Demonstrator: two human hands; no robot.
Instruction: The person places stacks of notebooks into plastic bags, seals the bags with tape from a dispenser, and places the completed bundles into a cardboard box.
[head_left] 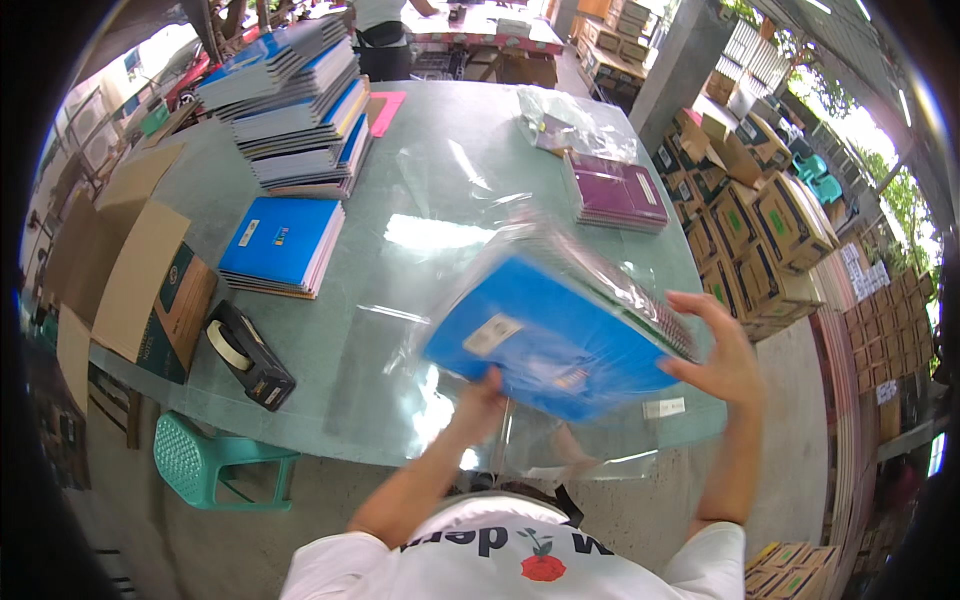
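A thick bundle of blue spiral notebooks [545,335] hangs tilted over the near part of the table, smeared by motion. Clear plastic seems to cover it, with shiny folds along the far side. My left hand [483,402] grips its near edge from below, thumb on the blue cover. Around the right end, by the spiral binding, my right hand [725,355] is curved with thumb and fingers on either side. A small white label [664,408] lies on the glass below the bundle's right end.
Blue notebooks [285,240] and a tall notebook pile [300,130] stand at left, near an open carton [140,270] and tape dispenser [248,355]. Purple notebooks [618,192] and clear plastic [580,125] lie far right. A green stool [220,465] sits beside the glass-topped table [440,160].
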